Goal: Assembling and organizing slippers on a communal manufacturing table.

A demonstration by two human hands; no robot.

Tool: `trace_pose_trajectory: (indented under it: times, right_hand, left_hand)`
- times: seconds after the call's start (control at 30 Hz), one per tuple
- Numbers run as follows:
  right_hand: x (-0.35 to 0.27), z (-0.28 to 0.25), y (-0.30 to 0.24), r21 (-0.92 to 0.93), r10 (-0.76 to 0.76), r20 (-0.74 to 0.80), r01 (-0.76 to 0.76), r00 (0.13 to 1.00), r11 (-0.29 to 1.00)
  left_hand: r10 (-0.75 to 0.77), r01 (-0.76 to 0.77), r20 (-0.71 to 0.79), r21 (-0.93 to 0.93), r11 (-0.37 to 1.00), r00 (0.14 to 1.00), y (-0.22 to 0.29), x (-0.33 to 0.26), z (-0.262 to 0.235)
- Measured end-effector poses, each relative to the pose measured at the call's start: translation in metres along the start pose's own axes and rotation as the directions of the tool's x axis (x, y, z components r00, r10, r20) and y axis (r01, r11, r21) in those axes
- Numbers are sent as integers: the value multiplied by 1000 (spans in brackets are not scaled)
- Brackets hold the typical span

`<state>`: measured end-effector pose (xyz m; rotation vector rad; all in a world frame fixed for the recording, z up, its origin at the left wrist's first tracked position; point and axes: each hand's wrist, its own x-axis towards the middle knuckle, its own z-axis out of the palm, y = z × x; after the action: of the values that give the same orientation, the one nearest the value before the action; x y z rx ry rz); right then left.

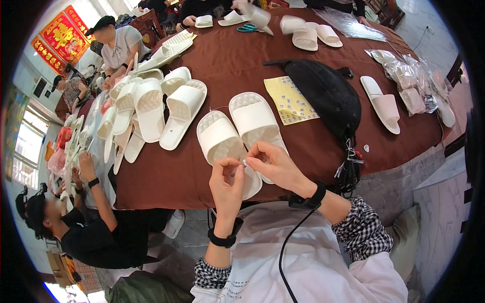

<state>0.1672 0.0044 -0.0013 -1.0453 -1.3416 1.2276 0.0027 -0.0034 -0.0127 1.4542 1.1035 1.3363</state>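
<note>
A pair of white slippers lies in front of me on the brown tablecloth: the left slipper and the right slipper, toes pointing away. Over their heel ends my two hands meet. With thumb and forefinger my right hand pinches a small white piece, perhaps a sticker. My left hand is closed in a pinch right beside it; whether its fingertips grip the piece too is hard to see. A yellow sheet dotted with small labels lies beyond the right slipper, partly under a black bag.
A heap of white slippers covers the table's left side. To the right are a single slipper and plastic-wrapped slippers. Teal-handled scissors lie at the far side. Co-workers sit around, one in black at left.
</note>
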Motion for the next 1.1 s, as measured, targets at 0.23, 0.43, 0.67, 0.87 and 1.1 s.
trace_pose_trajectory:
  times: [0.23, 0.43, 0.67, 0.87, 1.1]
  right_hand:
    - [-2, 5, 0, -111, -60, -55, 54, 997, 992]
    - [-3, 6, 0, -148, -90, -59, 80, 994, 986]
    - [-4, 6, 0, -161, -135, -48, 126, 990, 979]
    - [-3, 4, 3, -161, -145, -25, 140, 989, 977]
    - [-3, 3, 3, -129, -137, -8, 135, 990, 982]
  left_hand:
    - [141, -140, -58, 11, 990, 988, -13, -2, 6]
    - [213, -196, -93, 165, 967, 973, -13, -2, 9]
    - [182, -161, -102, 187, 969, 978, -9, -2, 9]
    - [190, -174, -80, 176, 969, 978, -12, -1, 6]
    - [163, -145, -72, 212, 967, 984, -7, -1, 7]
